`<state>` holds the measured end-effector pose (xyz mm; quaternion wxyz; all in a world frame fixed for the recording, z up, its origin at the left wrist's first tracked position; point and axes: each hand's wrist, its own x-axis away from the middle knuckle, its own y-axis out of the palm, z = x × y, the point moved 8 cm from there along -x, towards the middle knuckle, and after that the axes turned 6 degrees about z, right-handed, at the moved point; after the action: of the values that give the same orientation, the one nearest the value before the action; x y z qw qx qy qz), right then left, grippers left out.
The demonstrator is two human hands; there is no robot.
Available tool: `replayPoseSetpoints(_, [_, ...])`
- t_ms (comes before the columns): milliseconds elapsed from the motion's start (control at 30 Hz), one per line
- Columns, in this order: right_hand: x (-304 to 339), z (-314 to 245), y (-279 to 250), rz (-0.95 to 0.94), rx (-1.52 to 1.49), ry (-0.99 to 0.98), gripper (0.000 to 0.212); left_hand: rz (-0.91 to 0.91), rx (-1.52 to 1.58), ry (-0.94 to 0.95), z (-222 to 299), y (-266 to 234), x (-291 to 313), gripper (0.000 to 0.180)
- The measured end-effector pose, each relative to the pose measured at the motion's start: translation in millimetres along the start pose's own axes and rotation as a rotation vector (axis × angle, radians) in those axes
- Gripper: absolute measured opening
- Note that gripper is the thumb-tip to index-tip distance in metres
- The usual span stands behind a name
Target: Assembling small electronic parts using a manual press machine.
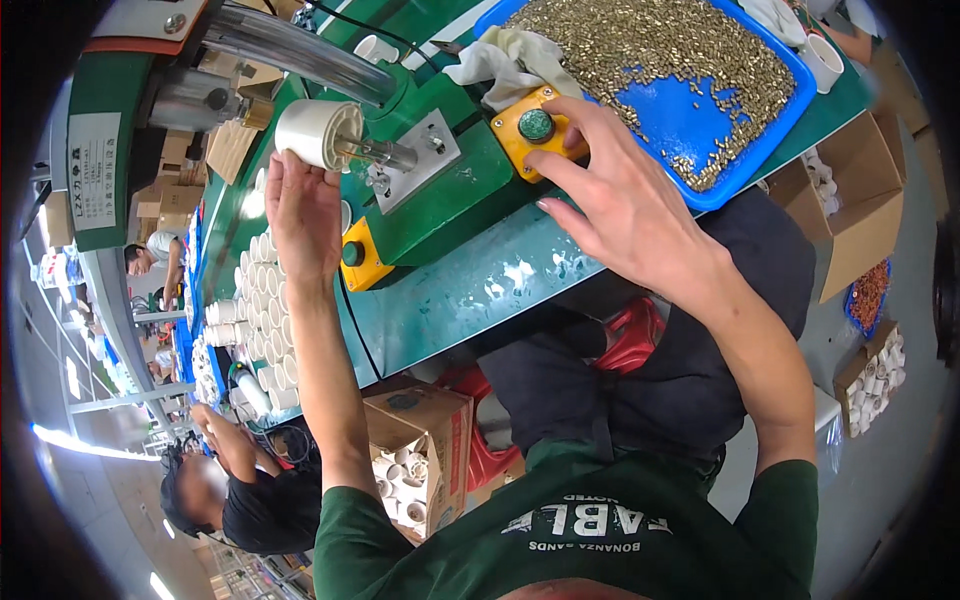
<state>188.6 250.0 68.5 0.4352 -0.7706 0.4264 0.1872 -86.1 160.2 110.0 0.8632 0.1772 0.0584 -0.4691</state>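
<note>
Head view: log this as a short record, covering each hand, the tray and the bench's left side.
Left hand: fingers on a white plastic part, open end toward a metal fixture
Right hand: spread, fingers at a yellow control box with a green button
Blue tray: holds many small brass-coloured pieces
Bench left: rows of white parts
</note>
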Motion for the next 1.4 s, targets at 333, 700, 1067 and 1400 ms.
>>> replayPoseSetpoints(333, [-1,-4,0,-0.013,0.053,-0.028,0.028,0.051,-0.530,0.285,18,15,4,0.041])
replayPoseSetpoints(700, [-1,-8,6,-0.065,0.097,-0.066,0.035,-0.030,-0.759,0.215,-9,16,20,0.058])
replayPoseSetpoints(1067, [-7,-9,8,-0.126,0.177,-0.068,0.043,0.251,-1.633,0.772,7,-18,139,0.023])
replayPoseSetpoints(1400, [-10,-15,11,-0.013,0.316,-0.154,0.025,0.316,-1.651,0.700,-8,-34,137,0.028])
